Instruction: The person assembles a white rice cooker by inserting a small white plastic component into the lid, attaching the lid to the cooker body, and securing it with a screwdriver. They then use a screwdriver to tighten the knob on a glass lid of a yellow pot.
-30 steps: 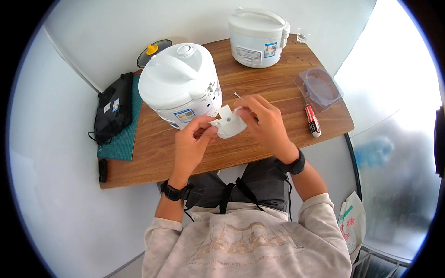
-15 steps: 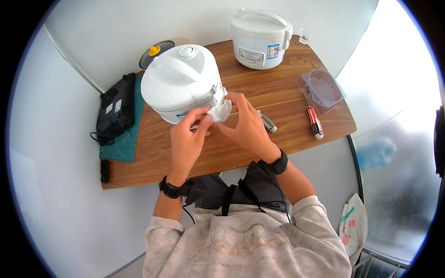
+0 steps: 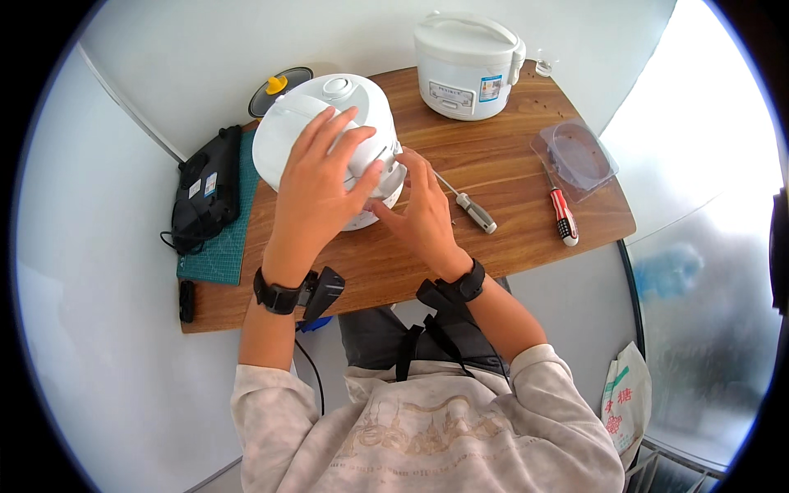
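Observation:
A white rice cooker with a round steam vent on its lid stands in front of me. My left hand lies over its lid and handle with spread fingers, thumb pointing toward the side fitting. At that fitting, my right hand pinches a small white plastic cover against the cooker's wall. The fingers partly hide this cover, so I cannot tell whether it is attached. Just right of my right hand, a grey-handled screwdriver rests on the table.
A second white rice cooker stands at the back. On the right are a red-and-black screwdriver and a clear plastic tray. A green cutting mat, a black case and a lid with a yellow knob lie left on the wooden table.
My left hand has left the white cover and moved up onto the lid, its fingers now spread. My right hand stays at the cover. The grey-handled screwdriver shows more fully.

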Available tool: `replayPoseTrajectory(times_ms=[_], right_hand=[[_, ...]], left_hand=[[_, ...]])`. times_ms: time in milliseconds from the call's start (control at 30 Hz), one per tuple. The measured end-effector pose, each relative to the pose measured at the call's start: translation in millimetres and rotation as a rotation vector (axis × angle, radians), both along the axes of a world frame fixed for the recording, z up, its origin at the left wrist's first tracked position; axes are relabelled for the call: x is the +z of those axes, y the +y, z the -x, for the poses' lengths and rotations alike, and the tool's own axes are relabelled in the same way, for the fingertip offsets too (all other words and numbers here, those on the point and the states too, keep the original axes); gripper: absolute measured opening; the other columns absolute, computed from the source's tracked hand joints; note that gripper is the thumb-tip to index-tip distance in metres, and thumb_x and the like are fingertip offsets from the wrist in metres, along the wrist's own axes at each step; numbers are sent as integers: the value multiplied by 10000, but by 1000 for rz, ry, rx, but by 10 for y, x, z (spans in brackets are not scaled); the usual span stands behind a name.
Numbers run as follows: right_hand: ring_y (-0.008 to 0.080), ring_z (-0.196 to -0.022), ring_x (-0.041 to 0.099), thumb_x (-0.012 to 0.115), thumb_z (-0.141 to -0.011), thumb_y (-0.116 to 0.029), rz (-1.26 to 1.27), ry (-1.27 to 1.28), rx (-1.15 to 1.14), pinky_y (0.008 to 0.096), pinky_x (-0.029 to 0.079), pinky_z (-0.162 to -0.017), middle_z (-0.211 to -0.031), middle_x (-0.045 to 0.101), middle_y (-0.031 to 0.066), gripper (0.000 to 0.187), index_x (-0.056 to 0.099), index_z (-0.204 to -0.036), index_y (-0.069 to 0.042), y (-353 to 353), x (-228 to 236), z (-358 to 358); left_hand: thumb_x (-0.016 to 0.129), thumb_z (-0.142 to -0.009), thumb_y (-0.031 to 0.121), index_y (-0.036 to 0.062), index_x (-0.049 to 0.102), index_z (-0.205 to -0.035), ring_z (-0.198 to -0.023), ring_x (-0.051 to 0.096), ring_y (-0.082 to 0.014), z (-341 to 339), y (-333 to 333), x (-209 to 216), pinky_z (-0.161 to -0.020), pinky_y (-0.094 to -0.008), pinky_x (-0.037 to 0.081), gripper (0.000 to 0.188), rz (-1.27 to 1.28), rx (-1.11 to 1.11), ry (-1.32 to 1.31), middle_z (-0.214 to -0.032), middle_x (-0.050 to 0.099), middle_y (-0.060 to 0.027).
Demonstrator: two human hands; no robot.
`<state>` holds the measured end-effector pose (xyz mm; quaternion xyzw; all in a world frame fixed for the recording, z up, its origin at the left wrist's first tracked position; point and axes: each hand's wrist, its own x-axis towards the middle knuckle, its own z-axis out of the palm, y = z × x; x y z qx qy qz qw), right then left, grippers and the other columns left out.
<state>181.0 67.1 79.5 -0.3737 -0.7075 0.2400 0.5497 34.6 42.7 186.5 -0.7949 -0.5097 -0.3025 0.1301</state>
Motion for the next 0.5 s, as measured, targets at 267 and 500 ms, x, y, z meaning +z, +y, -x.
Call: replayPoseTrajectory(times_ms=[267,500], right_hand=[[425,-1149,597,821,-735,-126,-109,-14,-44,454,549,-875,-1372,515,232,634,506,-1280,-53,47,-53,13],[425,-1120,605,822,-712,-117,-90,-11,-76,445,551,-859,-1343,528,249,633,535,-1271,-40,61,-76,42]], left_hand=[[756,-819,247,113,644,-1224,-1365,435,-310,-55,101,-202,-1097,-438,389,442,-45,74,80,-1419,548,-74],[767,-810,229,120,640,-1234,-1328,472,-299,-46,166,-277,-1058,-432,410,457,-85,76,112,-1357,589,-51]])
